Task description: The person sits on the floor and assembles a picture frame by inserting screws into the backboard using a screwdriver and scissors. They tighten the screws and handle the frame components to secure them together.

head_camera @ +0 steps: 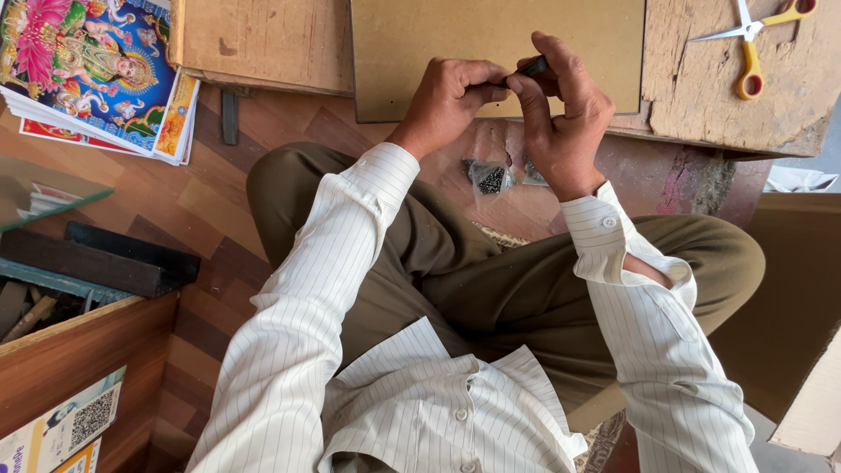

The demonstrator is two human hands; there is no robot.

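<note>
I sit cross-legged on a wooden floor. My left hand (pixel 448 98) and my right hand (pixel 561 109) meet over a brown hardboard sheet (pixel 412 44), both pinching a small dark object (pixel 531 67) between thumbs and fingertips. What the object is I cannot tell. Just below my hands, a small clear plastic bag of tiny dark pieces (pixel 489 178) lies on the floor by my knees.
Scissors with yellow handles (pixel 755 39) lie on a worn wooden board (pixel 745 88) at top right. A stack of colourful printed pictures (pixel 92 70) is at top left. A glass pane (pixel 44 197), dark frame strips (pixel 105 258) and a wooden box (pixel 79 350) stand at left.
</note>
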